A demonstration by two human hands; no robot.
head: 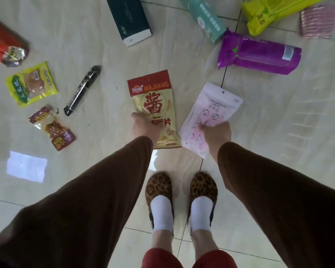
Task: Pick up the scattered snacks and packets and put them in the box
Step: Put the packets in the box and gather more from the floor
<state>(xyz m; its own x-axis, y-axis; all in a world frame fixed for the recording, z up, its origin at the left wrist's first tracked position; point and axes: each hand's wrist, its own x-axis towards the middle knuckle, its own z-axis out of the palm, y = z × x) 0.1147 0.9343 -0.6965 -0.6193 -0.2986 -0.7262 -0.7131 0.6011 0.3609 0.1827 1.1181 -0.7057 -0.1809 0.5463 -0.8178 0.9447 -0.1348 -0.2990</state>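
Head view: left hand [143, 125] grips the lower left edge of a red-and-cream crisp bag [153, 105] lying on the glossy tiled floor [278, 132]. Right hand [218, 130] pinches the lower end of a pale pink resealable pouch [211, 111] just beside it. Purple packet [259, 55] lies further out.

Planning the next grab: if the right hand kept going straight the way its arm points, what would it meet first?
The right hand already grips the pink pouch. Beyond the pouch lies bare floor, then probably the teal packet; depth is uncertain.
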